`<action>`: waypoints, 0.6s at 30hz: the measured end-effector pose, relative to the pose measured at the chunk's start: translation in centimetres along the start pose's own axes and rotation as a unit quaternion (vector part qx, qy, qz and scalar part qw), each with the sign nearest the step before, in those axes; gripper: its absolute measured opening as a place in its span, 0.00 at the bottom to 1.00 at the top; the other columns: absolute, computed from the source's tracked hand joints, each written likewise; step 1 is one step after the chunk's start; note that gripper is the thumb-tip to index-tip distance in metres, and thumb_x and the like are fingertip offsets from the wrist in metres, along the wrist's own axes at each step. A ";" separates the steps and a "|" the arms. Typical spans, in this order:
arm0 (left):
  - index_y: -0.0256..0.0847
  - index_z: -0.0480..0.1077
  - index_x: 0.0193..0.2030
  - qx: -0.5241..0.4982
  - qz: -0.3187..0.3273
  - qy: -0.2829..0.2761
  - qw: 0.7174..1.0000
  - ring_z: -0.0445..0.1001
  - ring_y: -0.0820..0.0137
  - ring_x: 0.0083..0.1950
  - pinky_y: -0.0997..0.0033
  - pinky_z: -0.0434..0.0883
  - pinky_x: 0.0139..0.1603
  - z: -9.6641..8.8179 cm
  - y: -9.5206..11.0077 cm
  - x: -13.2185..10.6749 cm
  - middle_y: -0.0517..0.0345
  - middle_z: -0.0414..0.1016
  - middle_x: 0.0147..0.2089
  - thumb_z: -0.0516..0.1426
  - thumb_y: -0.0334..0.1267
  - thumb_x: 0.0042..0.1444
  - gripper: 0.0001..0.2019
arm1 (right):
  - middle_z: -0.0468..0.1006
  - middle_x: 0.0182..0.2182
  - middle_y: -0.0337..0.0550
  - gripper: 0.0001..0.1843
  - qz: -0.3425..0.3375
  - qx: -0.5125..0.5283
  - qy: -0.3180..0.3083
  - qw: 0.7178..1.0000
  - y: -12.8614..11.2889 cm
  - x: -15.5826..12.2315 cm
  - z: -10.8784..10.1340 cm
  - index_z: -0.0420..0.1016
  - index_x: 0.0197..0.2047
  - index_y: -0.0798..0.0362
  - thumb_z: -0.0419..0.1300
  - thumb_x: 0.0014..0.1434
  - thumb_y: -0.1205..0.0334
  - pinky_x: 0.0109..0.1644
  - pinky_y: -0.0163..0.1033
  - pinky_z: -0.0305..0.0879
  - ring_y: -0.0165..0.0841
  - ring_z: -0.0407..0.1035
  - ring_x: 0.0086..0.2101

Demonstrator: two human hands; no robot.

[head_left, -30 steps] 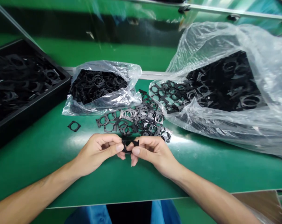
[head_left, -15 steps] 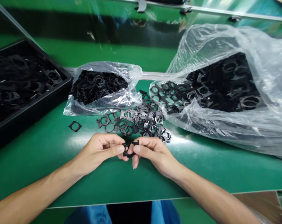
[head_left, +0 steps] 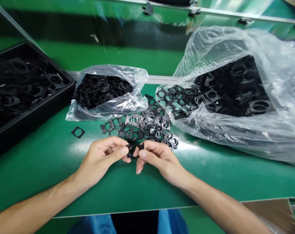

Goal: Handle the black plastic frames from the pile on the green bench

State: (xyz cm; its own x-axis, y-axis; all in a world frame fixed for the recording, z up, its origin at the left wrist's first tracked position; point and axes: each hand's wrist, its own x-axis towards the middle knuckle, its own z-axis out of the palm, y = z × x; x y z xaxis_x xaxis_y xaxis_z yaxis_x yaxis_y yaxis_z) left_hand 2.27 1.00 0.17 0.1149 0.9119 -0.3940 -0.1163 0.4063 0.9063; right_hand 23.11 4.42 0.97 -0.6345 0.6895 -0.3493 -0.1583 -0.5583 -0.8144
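Note:
Between my two hands, above the green table, is a small black plastic frame [head_left: 132,152] with a round opening. My left hand [head_left: 106,155] pinches its left side between thumb and forefinger. On the other side, my right hand [head_left: 158,156] grips it with thumb and fingers, some of them curled underneath. Whether the piece is one frame or two fitted together I cannot tell. Just beyond my hands lies a loose pile of similar black frames [head_left: 149,122]. A single black frame [head_left: 77,132] rests apart on the table to the left.
A black tray [head_left: 70,83] full of black parts stands at the left. Behind the pile lies a clear plastic bag [head_left: 135,105] of black ring parts. A larger clear bag [head_left: 235,133] of black frames spreads over the right. The green table [head_left: 147,191] has its edge near me.
Both hands have risen slightly away from me with the black frame, which is tilted differently, its opening facing me more. Both hands keep hold of it.

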 end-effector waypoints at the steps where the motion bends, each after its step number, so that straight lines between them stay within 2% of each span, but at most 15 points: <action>1: 0.42 0.81 0.37 -0.001 0.000 -0.009 1.000 0.82 0.74 0.32 0.81 0.76 0.36 0.0 0.1 0.0 0.60 0.85 0.31 0.68 0.40 0.57 0.05 | 0.82 0.24 0.39 0.19 -0.005 -0.005 0.007 1.000 0.0 0.0 0.0 0.78 0.36 0.57 0.69 0.61 0.47 0.39 0.35 0.70 0.29 0.75 0.27; 6: 0.44 0.81 0.38 0.018 0.018 -0.027 0.999 0.84 0.74 0.33 0.84 0.77 0.36 0.3 0.8 0.0 0.62 0.86 0.33 0.68 0.31 0.53 0.05 | 0.82 0.25 0.39 0.18 -0.022 -0.013 0.026 0.999 0.2 0.1 -0.1 0.78 0.34 0.56 0.68 0.62 0.47 0.38 0.34 0.70 0.29 0.76 0.28; 13: 0.41 0.79 0.37 0.050 0.029 -0.022 0.998 0.83 0.72 0.32 0.81 0.77 0.35 0.2 0.8 0.0 0.61 0.84 0.30 0.65 0.33 0.57 0.02 | 0.81 0.27 0.38 0.17 -0.025 -0.025 0.013 0.999 0.1 0.1 0.1 0.79 0.35 0.55 0.70 0.59 0.48 0.40 0.36 0.71 0.30 0.75 0.29; 18: 0.41 0.78 0.38 0.112 0.066 -0.029 0.991 0.80 0.74 0.34 0.82 0.76 0.37 0.5 1.1 -0.3 0.61 0.82 0.34 0.66 0.34 0.56 0.03 | 0.78 0.25 0.38 0.19 -0.055 -0.170 0.060 0.982 0.0 -0.2 0.1 0.74 0.32 0.54 0.60 0.69 0.49 0.37 0.35 0.65 0.30 0.72 0.29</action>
State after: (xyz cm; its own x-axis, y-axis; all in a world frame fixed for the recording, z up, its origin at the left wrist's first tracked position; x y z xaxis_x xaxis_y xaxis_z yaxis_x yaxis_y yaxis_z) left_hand 2.64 1.13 1.33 0.1704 0.9487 -0.2664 0.0862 0.2550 0.9631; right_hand 23.14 4.18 1.09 -0.5301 0.7980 -0.2866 0.0550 -0.3050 -0.9508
